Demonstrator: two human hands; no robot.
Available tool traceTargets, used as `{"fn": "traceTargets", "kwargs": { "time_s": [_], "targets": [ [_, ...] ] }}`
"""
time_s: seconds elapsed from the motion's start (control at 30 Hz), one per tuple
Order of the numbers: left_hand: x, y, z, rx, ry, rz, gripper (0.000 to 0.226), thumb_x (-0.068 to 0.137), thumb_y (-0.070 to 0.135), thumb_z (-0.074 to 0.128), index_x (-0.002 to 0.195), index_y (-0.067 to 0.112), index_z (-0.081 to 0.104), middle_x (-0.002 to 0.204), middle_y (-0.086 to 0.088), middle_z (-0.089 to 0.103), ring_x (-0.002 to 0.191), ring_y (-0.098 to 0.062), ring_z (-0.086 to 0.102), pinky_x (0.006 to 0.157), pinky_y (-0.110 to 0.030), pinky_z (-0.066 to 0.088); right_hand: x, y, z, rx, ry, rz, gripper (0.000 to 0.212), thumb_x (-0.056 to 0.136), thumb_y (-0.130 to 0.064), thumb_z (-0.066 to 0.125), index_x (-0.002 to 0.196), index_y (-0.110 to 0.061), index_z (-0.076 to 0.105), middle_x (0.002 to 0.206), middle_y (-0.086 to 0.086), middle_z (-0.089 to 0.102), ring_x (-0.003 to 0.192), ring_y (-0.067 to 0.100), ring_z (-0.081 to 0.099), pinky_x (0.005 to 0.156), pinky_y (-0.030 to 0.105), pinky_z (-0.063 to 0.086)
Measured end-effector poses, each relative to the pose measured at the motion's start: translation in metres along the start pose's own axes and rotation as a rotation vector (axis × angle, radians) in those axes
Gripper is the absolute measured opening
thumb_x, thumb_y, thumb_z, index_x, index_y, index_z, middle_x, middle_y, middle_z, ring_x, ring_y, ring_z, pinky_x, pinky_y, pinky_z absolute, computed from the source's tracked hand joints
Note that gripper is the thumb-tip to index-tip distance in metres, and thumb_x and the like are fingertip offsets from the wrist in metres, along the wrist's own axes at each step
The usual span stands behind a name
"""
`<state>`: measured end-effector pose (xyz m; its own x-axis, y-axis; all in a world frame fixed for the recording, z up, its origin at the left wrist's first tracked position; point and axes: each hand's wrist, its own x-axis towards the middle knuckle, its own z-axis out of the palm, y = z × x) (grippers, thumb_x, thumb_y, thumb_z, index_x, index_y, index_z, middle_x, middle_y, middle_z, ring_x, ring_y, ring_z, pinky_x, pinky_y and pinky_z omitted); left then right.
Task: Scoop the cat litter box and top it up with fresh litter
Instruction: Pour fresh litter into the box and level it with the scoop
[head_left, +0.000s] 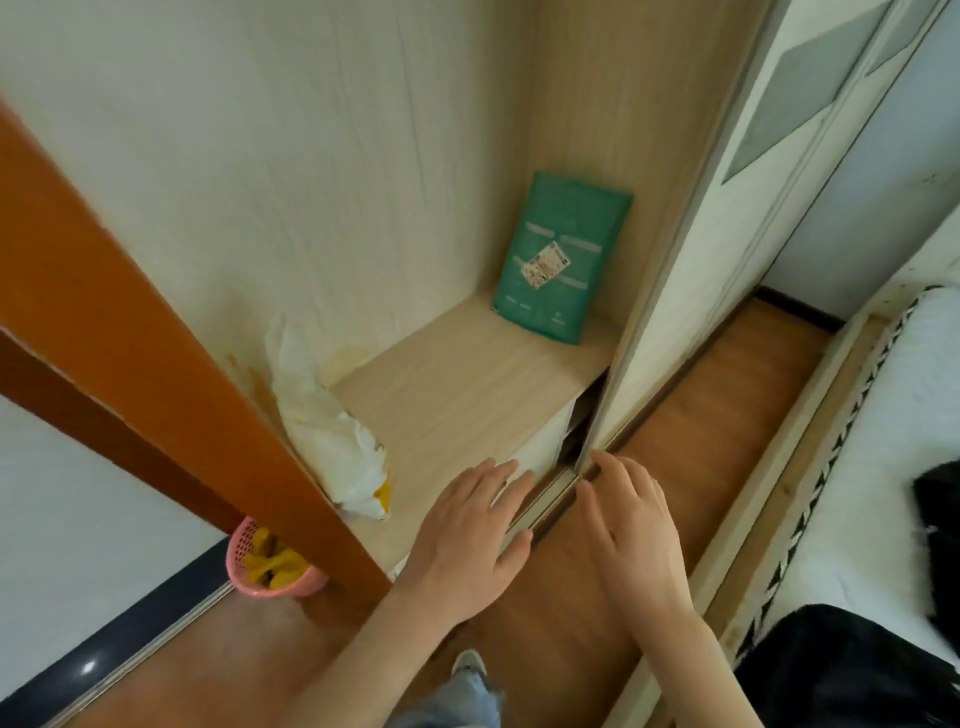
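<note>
A green bag of cat litter (561, 257) leans upright against the back corner inside an open wardrobe, on its pale wooden shelf (457, 384). A white bag with yellow print (332, 431) lies at the shelf's left side. My left hand (467, 540) hovers flat over the shelf's front edge, fingers spread, holding nothing. My right hand (628, 530) is beside it, fingertips at the bottom edge of the white sliding wardrobe door (701, 260). No litter box is in view.
An orange-brown door frame (156, 374) crosses the left side. A pink basket (270, 564) with yellow contents sits on the wooden floor behind it. A bed with a white cover (893, 447) and dark cloth lies at the right.
</note>
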<state>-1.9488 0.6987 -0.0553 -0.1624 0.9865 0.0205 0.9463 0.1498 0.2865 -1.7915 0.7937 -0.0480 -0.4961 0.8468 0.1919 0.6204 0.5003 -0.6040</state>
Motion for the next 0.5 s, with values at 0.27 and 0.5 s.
{"fn": "traceTargets", "kwargs": {
  "time_s": [0.27,0.5],
  "targets": [
    [0.072,-0.036,-0.013,0.041,0.157,-0.248,0.056,0.096,0.042,0.034,0.148,0.023,0.027,0.154,0.000,0.030,0.143,-0.020,0.026,0.115,-0.031,0.018,0.122,-0.013,0.036,0.058,-0.092,-0.147,0.042,0.099,-0.042,0.038,0.137,-0.026,0.046,0.135,-0.007,0.050,0.124,0.012,0.046,0.099,0.030,0.044],
    [0.106,-0.070,-0.018,0.045,0.250,-0.589,0.058,0.099,0.037,0.038,0.151,0.022,0.017,0.156,0.002,0.019,0.144,-0.016,0.017,0.120,-0.032,0.015,0.216,-0.016,0.074,0.124,-0.318,-0.396,0.040,0.100,-0.035,0.039,0.135,-0.018,0.048,0.134,-0.001,0.051,0.124,0.017,0.047,0.100,0.028,0.040]
  ]
}}
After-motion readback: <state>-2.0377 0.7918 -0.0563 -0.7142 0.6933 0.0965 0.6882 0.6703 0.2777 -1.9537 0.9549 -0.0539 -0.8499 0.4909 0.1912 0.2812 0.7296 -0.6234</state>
